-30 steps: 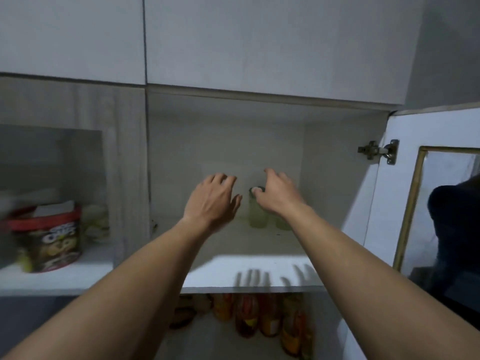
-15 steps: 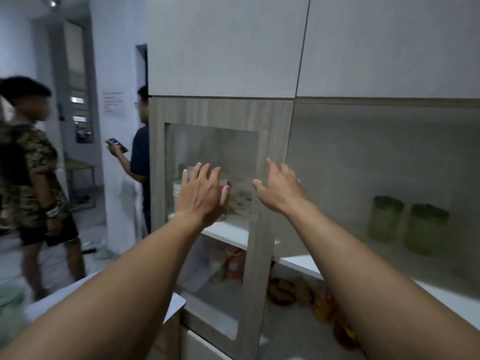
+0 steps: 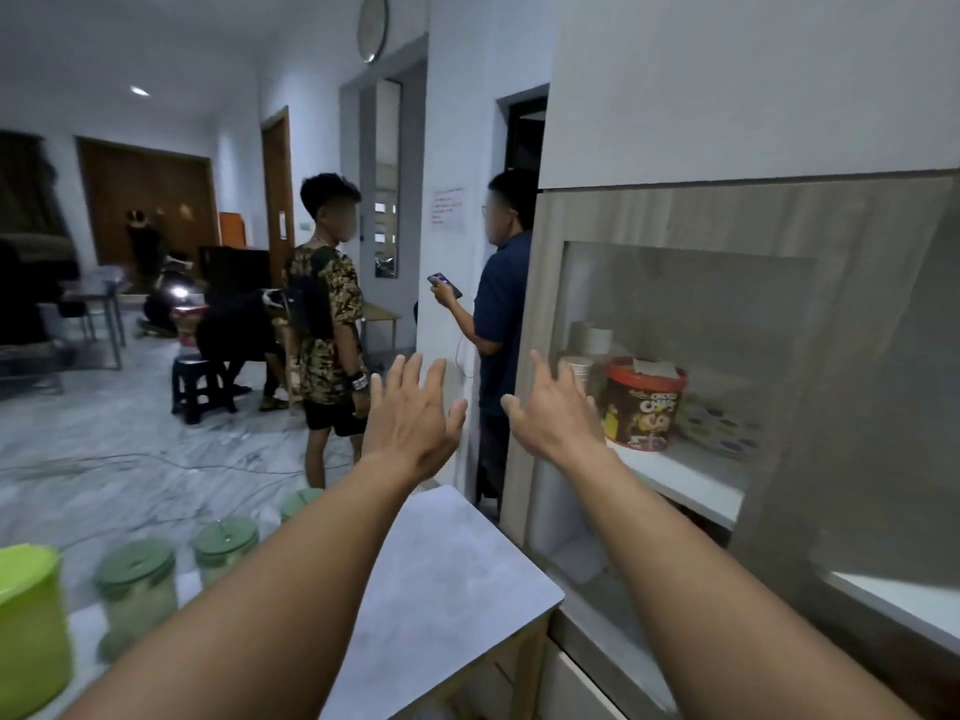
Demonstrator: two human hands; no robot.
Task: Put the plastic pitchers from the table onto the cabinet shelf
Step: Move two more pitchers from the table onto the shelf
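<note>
Both hands are raised in front of the body and hold nothing: the left hand [image 3: 410, 423] has its fingers spread wide with the palm facing away, and the right hand [image 3: 558, 413] is likewise open, fingers apart and slightly curled. The pitchers wait on the table [image 3: 447, 558] at lower left: one with a dark green lid [image 3: 136, 589] stands nearest, a second [image 3: 226, 545] just beyond it, and the lid of a third [image 3: 301, 498] peeks out beside the left forearm. A brighter lime-green container [image 3: 28, 615] stands at the frame's left edge. The cabinet [image 3: 675, 220] rises to the right, its lit shelf [image 3: 898, 600] showing at the lower right edge; a red-lidded snack tub [image 3: 644, 402] sits behind the glass panel. The likely next step is a reach down and left for a pitcher. The left forearm passes close over the row of lids, so a hasty sweep could knock one over or push it off the table edge. The pitchers look light, smooth and probably empty, so a loose grasp could let one slip. Two people [image 3: 327, 324] stand nearby, and a careless turn could also bump the cabinet frame.
</note>
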